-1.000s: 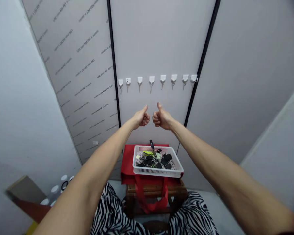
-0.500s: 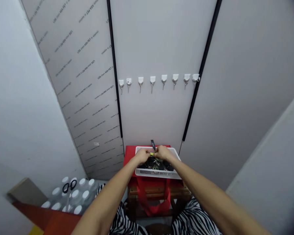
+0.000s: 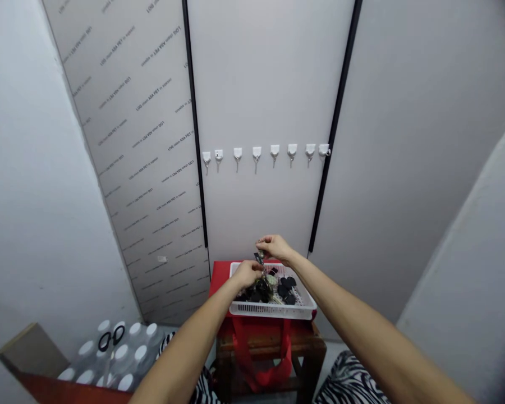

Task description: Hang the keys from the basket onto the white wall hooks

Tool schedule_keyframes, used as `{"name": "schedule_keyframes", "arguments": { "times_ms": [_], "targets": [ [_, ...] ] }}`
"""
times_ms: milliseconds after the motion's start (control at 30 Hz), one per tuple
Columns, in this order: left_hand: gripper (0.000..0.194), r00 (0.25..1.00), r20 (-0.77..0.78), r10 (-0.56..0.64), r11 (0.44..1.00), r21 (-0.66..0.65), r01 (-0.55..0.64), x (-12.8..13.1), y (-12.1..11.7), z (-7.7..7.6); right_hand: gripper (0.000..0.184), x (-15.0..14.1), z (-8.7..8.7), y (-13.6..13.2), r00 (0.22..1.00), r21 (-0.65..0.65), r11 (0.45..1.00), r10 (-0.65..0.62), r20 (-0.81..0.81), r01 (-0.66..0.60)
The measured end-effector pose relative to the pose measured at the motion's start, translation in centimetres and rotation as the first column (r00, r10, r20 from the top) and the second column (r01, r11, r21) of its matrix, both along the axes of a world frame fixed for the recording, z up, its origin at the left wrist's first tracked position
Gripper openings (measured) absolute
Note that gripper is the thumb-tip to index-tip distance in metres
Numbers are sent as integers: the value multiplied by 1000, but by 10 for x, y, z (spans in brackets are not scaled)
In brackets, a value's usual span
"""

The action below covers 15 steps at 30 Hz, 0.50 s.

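A white slotted plastic basket [image 3: 273, 312] holds a jumble of black tags [image 3: 287, 287] and small shiny metal pieces that look like keychains. My right hand [image 3: 275, 248] is raised above its back rim, thumb and fingers pinched on a small metallic keychain. From that grip hangs a black tag [image 3: 258, 258] with pale lettering. Lower and to the left, my left hand [image 3: 249, 274] reaches over the basket's left side, fingers closed at the tangled pile just below the tag. What those fingers hold is hidden.
Under the basket lies a red bag [image 3: 219, 274] on a wooden stool [image 3: 313, 348], its red strap hanging in front. White hooks [image 3: 256, 152] line the panel ahead. White-capped bottles [image 3: 121, 352] with black-handled scissors [image 3: 111, 338] on top stand at lower left, near a board [image 3: 33, 353].
My right hand has lifted up out of the basket with the keychain, apart from my left hand. Black tags in the basket's right side now show. The view has shifted slightly.
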State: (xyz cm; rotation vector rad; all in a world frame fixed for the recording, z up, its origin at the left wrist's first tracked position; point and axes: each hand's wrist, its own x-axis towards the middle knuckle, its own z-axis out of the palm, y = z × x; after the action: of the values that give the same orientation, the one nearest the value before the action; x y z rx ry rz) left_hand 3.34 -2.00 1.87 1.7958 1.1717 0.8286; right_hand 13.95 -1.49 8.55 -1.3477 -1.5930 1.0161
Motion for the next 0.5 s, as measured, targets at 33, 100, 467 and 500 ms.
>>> {"name": "schedule_keyframes", "arguments": {
  "times_ms": [33, 100, 467, 500],
  "targets": [
    [19, 1000, 21, -1, 1000, -8, 1, 0, -1, 4, 6, -1, 5, 1, 1000, 9, 1000, -1, -24, 1],
    [20, 998, 59, -2, 1000, -28, 4, -2, -3, 12, 5, -1, 11, 1, 998, 16, 1000, -2, -58, 3],
    [16, 939, 337, 65, 972, -236, 17, -6, -8, 17, 8, 3, -6, 1, 993, -66, 998, -13, -119, 5],
    [15, 937, 341, 74, 971, -239, 11, -7, -8, 16, 9, 5, -8, 1, 993, -77, 997, -20, -117, 11]
  ]
}}
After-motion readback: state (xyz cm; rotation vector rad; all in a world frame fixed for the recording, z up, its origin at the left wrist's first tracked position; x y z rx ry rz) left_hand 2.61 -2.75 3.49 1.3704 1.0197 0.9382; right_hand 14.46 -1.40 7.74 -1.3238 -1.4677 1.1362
